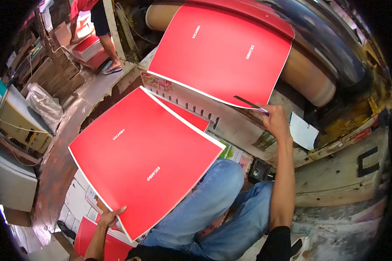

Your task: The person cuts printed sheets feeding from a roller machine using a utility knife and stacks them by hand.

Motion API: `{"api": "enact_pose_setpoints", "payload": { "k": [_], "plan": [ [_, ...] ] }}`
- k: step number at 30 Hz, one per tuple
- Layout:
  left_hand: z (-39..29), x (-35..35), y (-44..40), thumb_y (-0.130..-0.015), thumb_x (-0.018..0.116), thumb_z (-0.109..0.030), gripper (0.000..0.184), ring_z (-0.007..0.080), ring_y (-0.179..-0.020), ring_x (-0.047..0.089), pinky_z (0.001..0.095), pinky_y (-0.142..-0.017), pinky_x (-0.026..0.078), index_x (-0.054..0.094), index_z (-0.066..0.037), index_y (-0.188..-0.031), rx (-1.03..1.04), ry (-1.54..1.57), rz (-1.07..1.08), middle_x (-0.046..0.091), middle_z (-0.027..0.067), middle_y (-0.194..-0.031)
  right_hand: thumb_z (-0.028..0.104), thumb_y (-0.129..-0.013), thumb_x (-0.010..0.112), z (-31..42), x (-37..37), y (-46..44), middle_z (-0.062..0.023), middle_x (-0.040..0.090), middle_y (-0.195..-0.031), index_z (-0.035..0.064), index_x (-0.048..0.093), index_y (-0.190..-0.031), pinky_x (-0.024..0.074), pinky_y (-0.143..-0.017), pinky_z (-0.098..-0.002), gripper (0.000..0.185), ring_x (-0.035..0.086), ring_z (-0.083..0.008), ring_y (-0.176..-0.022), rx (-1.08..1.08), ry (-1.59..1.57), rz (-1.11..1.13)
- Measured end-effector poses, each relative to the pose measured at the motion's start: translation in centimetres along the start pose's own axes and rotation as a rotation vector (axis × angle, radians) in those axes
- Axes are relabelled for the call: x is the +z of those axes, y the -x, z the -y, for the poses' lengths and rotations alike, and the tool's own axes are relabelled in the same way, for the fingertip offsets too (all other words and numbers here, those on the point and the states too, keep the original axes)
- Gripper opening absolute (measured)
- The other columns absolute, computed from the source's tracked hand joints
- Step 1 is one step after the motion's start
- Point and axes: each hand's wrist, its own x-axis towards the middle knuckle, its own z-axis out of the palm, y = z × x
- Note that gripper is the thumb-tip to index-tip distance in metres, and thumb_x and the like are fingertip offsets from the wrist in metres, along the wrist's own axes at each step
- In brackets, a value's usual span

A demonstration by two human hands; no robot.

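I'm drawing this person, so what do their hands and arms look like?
The left hand and right hand are bare, with no gloves. I can't see a watch or bracelet on either wrist. The right arm has a black sleeve that leaves the forearm bare.

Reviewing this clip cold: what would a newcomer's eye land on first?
Probably the two big red sheets with white lettering: the lower sheet, its near corner in the left hand, and the upper sheet against the brown roller. Next, the thin dark tool in the right hand, at the upper sheet's near edge.
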Motion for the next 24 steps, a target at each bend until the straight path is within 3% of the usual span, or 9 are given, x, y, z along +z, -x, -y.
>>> {"api": "enact_pose_setpoints", "payload": {
  "k": [4,10,14,15,16,18,20,22,24],
  "plan": [
    [6.7,-5.0,-8.4,-0.084,0.069,0.000,0.057,0.0283,-0.118,0.055,0.0426,-0.101,0.049,0.041,0.001,-0.134,-0.037,0.110,-0.087,0.054,0.0178,-0.129,0.005,-0.075,0.066,1.7,0.3,0.3,-0.0234,0.063,-0.080,0.0062,0.072,-0.094,0.0498,-0.067,-0.0447,0.019,0.063,-0.0408,-0.076,-0.046,0.051,0.068],
    [5.9,4.3,-18.4,-0.080,0.076,-0.006,0.060,0.0287,-0.099,0.065,0.0390,-0.084,0.059,0.040,0.004,-0.128,0.037,0.082,-0.273,0.060,0.0201,-0.118,0.014,-0.077,0.070,3.9,0.0,2.4,-0.0268,0.059,-0.074,0.0020,0.069,-0.090,0.0466,-0.066,-0.0488,0.017,0.060,-0.0440,-0.074,0.050,0.034,0.227],
    [7.2,7.0,-23.3,-0.074,0.082,-0.008,0.068,0.0277,-0.093,0.064,0.0369,-0.077,0.059,0.038,0.005,-0.123,0.534,0.132,-0.518,0.059,0.0214,-0.112,0.017,-0.077,0.072,3.9,0.4,3.5,-0.0273,0.059,-0.075,0.0012,0.069,-0.091,0.0477,-0.067,-0.0464,0.021,0.060,-0.0440,-0.074,0.093,-0.021,0.258],
    [6.4,8.7,-22.3,-0.067,0.088,-0.019,0.094,0.0374,-0.120,0.050,0.0536,-0.099,0.045,0.027,0.009,-0.133,0.523,-0.021,-0.623,0.046,0.0306,-0.129,0.017,-0.077,0.072,4.0,0.3,3.8,-0.0273,0.059,-0.075,0.0012,0.069,-0.091,0.0477,-0.067,-0.0464,0.021,0.060,-0.0440,-0.074,0.097,-0.028,0.270],
    [6.5,9.8,-21.2,-0.067,0.088,-0.019,0.094,0.0374,-0.120,0.050,0.0536,-0.099,0.045,0.027,0.009,-0.133,0.516,-0.027,-0.631,0.046,0.0306,-0.129,0.018,-0.077,0.073,4.2,0.2,3.9,-0.0267,0.060,-0.076,0.0020,0.070,-0.092,0.0480,-0.067,-0.0457,0.022,0.060,-0.0434,-0.074,0.111,-0.054,0.307],
    [6.9,11.7,-19.9,-0.056,0.092,-0.034,0.132,0.0499,-0.140,0.010,0.0640,-0.112,0.006,0.004,0.011,-0.143,0.587,-1.105,-0.679,0.018,0.0438,-0.141,0.019,-0.077,0.073,4.3,0.3,4.0,-0.0261,0.061,-0.077,0.0028,0.070,-0.093,0.0482,-0.068,-0.0450,0.022,0.061,-0.0429,-0.074,0.120,-0.083,0.352],
    [8.4,14.5,-19.2,-0.050,0.092,-0.037,0.142,0.0530,-0.137,-0.006,0.0635,-0.109,-0.007,-0.004,0.010,-0.144,0.364,-1.255,-0.537,0.007,0.0476,-0.140,0.007,-0.082,0.069,4.4,0.5,4.3,-0.0128,0.053,-0.054,-0.0005,0.072,-0.100,0.0459,-0.046,-0.0331,0.019,0.060,-0.0154,-0.046,-0.012,-0.108,0.336],
    [10.0,14.5,-19.9,-0.044,0.092,-0.040,0.153,0.0560,-0.134,-0.022,0.0630,-0.106,-0.019,-0.013,0.009,-0.144,0.143,-1.386,-0.382,-0.004,0.0514,-0.139,0.013,-0.079,0.072,6.0,-0.1,4.4,-0.0189,0.057,-0.065,0.0006,0.071,-0.095,0.0470,-0.057,-0.0386,0.020,0.061,-0.0283,-0.061,-0.011,-0.114,0.358],
    [11.5,14.7,-22.3,-0.041,0.091,-0.031,0.152,0.0607,-0.132,-0.022,0.0666,-0.106,-0.013,-0.014,0.009,-0.144,0.610,-1.626,-0.637,-0.010,0.0551,-0.135,0.019,-0.076,0.074,6.9,-0.6,4.6,-0.0249,0.062,-0.077,0.0017,0.071,-0.090,0.0480,-0.069,-0.0442,0.023,0.062,-0.0413,-0.076,-0.004,-0.110,0.370]
  ]
}}
